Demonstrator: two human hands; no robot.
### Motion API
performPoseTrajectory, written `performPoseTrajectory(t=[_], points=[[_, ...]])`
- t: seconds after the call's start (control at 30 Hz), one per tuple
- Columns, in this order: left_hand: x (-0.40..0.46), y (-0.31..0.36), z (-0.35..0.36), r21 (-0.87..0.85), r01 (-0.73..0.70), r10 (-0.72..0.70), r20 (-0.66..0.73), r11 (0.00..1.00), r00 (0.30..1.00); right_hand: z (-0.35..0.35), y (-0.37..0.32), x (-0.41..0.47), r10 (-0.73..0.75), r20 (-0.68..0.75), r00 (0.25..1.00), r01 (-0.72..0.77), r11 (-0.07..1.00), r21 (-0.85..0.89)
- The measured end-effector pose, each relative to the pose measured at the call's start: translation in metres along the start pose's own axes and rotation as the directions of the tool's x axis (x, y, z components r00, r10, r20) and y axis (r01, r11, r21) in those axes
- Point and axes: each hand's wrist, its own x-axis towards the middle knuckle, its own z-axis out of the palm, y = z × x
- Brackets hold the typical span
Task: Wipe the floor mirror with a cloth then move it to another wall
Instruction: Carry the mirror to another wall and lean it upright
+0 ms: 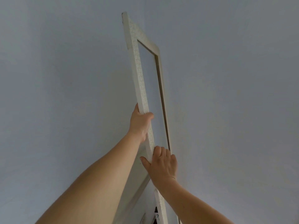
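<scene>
The tall floor mirror (pixel 139 71) has a white textured frame and stands nearly edge-on in a room corner, its glass reflecting the blue-grey wall. My left hand (pixel 140 124) grips the near frame edge at mid-height, thumb on the front. Lower down, my right hand (pixel 161 165) clasps the same frame edge, fingers wrapped over it. No cloth is in view. The mirror's bottom is hidden below the frame's lower edge.
Plain blue-grey walls (pixel 226 94) meet in a corner just behind the mirror. A white trim or door frame (pixel 137 191) slants along the lower left behind my left forearm. A small dark object (pixel 156 213) shows near the mirror's base.
</scene>
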Motion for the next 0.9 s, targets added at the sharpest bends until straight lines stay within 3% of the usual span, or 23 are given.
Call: performPoseTrajectory(t=[0.23, 0.33, 0.57, 0.9], points=[[-0.001, -0.004, -0.029, -0.040, -0.004, 0.002, -0.034, 0.999, 0.999, 0.001, -0.018, -0.003, -0.042, 0.159, 0.986, 0.042, 0.999, -0.001], [0.000, -0.003, -0.038, -0.037, -0.003, 0.002, -0.036, 0.999, 0.999, -0.002, -0.012, -0.001, -0.142, 0.224, 0.964, 0.145, 0.989, 0.005], [0.002, -0.004, -0.062, -0.074, 0.009, -0.013, -0.059, 0.997, 0.998, 0.001, 0.015, 0.011, 0.033, 0.194, 0.981, -0.044, 0.998, 0.055], [0.003, -0.010, -0.092, -0.121, 0.029, -0.033, -0.036, 0.992, 0.999, 0.018, 0.048, 0.055, 0.219, 0.324, 0.920, -0.316, 0.905, 0.286]])
